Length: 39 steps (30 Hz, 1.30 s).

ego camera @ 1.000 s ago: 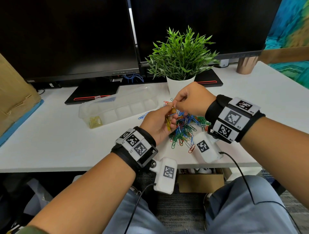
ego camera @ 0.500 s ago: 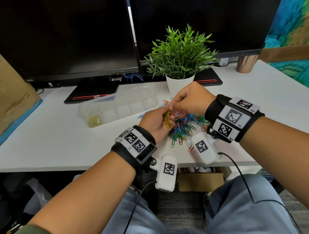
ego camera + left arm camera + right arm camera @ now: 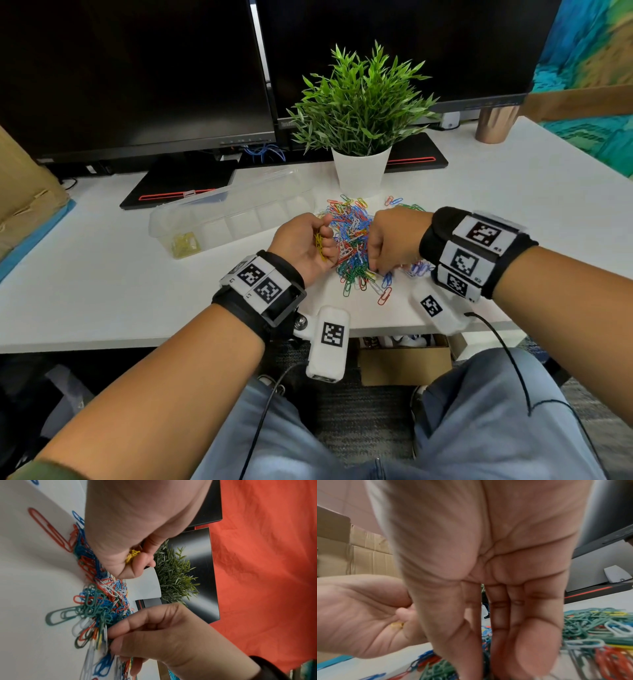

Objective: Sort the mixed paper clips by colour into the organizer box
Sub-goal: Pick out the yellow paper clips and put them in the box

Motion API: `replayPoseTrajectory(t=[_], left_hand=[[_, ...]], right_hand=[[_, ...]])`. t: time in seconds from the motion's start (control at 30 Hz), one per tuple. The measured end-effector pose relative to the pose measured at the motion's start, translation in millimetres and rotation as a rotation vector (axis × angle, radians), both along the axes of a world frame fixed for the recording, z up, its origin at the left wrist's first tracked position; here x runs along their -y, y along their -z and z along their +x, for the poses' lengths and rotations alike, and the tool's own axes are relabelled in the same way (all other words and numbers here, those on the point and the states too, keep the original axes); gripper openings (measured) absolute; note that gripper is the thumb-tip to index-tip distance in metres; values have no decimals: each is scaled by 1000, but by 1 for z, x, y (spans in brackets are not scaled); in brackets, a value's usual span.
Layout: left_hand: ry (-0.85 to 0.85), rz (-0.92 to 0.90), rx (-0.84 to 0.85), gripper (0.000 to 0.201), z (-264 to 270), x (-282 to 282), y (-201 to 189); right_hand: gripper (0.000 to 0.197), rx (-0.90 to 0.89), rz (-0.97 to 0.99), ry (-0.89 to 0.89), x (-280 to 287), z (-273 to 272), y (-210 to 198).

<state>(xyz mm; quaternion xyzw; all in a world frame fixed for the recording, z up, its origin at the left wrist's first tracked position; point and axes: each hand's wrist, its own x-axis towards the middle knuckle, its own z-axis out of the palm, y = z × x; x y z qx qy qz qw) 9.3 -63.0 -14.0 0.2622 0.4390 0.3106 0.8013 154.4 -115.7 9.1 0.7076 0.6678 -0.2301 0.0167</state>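
A heap of mixed coloured paper clips [image 3: 352,240] lies on the white desk in front of the plant pot. My left hand [image 3: 325,240] sits at the heap's left edge, fingers curled round a small bunch of yellow clips [image 3: 319,244], which also show in the left wrist view [image 3: 131,556]. My right hand [image 3: 376,270] points down at the heap's right side, fingertips [image 3: 498,655] touching the clips; no clip shows pinched between them. The clear organizer box [image 3: 239,205] stands to the left, lid open, with yellow clips [image 3: 185,243] in its leftmost compartment.
A white pot with a green plant [image 3: 361,171] stands just behind the heap. Two dark monitors on black bases [image 3: 178,185] fill the back. A copper cup [image 3: 493,125] is at the back right and a cardboard box [image 3: 20,192] at the far left. The desk's front edge runs under my wrists.
My right hand has left the left hand's fingers and dropped to the right onto the heap. The left hand has stayed by the heap with the yellow clips.
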Motion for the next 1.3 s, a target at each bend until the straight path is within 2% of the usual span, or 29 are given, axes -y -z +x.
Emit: replayPoseTrajectory(t=[0.2,0.33,0.43,0.47,0.57,0.67,0.83,1.1,1.2,1.3], left_hand=[[160,-30,-20,20,-4,1,0],[316,-86,-36,24,-2,8,1],[362,-112,-96,31,3,9,5],[358,-115,-117,32,4,9,6],[323,-120,-152,27,4,8,7],[275,-111,-160,25,3,5,7],[258,-98,-156,21,-1,0,6],[212,-56,-142,24,-1,3,3],[191,-47,-113,22,1,5,1],[172,-42,-101,21,2,6,0]], right_hand=[[12,167,96,-59,1,4,2],[13,123,121,-43,1,8,3],[6,58,80,1,1,6,6],[3,57,82,6,1,5,8],[13,101,115,5,-2,3,10],[7,138,142,3,-5,4,11],[12,199,144,-8,-6,2,9],[10,321,136,-122,-6,-2,12],[30,425,103,-174,-4,-4,11],[33,527,56,-230,-2,-7,8]])
